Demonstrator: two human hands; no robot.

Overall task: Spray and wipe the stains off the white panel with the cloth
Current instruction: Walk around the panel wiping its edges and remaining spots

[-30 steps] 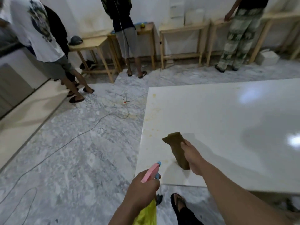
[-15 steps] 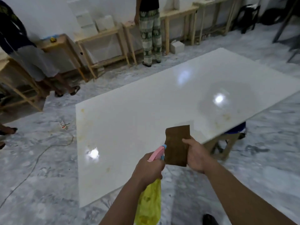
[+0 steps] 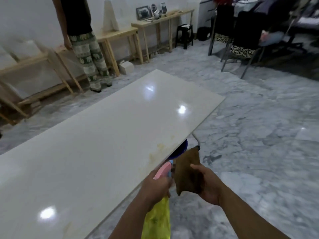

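The long white panel [image 3: 89, 138] lies flat, raised above the floor, running from lower left to upper right. Yellowish stains [image 3: 161, 147] mark its near right edge. My left hand [image 3: 155, 187] grips a spray bottle [image 3: 158, 219] with a yellow body and pink trigger head, nozzle aimed toward the stained edge. My right hand [image 3: 206, 185] holds a brown cloth [image 3: 187, 171] upright in the air, just off the panel's right edge and beside the nozzle.
A person in patterned trousers [image 3: 88, 54] stands beyond the panel's far side by wooden tables [image 3: 119, 34]. Chairs [image 3: 241, 31] and a black stool [image 3: 184, 34] stand at upper right. Something blue [image 3: 179, 149] sits under the panel's edge. Grey marble floor [image 3: 259, 135] surrounds the panel.
The view has swung right along the panel to its other end. The cloth left the panel's surface and is held in the air. Both hands now sit by the stained right edge.
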